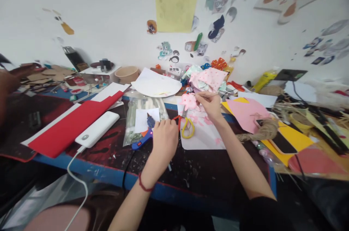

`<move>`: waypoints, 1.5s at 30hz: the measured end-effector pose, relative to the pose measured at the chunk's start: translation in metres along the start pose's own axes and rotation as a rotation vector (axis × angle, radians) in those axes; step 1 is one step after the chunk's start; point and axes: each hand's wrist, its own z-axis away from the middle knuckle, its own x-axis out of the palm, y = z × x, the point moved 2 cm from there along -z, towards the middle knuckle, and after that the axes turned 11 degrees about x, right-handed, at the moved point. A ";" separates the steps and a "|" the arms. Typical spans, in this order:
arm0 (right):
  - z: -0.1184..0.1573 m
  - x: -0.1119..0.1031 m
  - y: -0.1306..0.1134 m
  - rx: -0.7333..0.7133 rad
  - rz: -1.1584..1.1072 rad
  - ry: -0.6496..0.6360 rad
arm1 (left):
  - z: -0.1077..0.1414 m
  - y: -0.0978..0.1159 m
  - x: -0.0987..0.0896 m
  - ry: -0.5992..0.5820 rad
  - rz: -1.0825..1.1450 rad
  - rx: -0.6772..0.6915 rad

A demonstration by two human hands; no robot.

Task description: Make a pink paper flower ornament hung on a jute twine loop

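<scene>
My right hand [210, 106] is closed in a pinch on a pink flower-shaped cutout [188, 102], held above a white sheet [203, 138] with smaller pink pieces on it. My left hand [165, 137] is low over the dark table mat with its fingers curled down; whether anything is inside them is hidden. Just left of it lies a blue glue gun [142, 143] with a small red light, its tip end by a white paper square [140, 120]. Yellow-handled scissors [188, 129] rest between my hands, and a red-orange handle shows against my left fingers.
On the left lie a red folded sheet [73, 125] and a white power bank [97, 129] with a cable. Patterned pink cloth [208, 79] is heaped behind my right hand. Twine [263, 131], a phone [280, 142] and coloured paper crowd the right. Another person's blurred hand [11, 85] appears far left.
</scene>
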 end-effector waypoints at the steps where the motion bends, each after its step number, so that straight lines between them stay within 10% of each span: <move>1: -0.001 -0.004 0.010 0.010 -0.002 0.018 | -0.001 0.009 0.007 -0.008 0.003 0.004; 10: 0.012 -0.011 0.044 0.144 -0.046 -0.037 | 0.072 -0.030 0.003 0.002 -0.234 -0.334; 23: 0.042 0.093 0.059 0.385 -0.093 -0.546 | 0.093 -0.071 0.034 0.004 -0.094 -0.174; 34: 0.032 0.106 0.069 0.460 -0.029 -0.717 | 0.101 -0.077 0.043 0.121 0.015 -0.140; 45: 0.040 0.104 0.059 0.424 -0.020 -0.642 | 0.134 -0.092 0.018 0.499 0.293 -0.316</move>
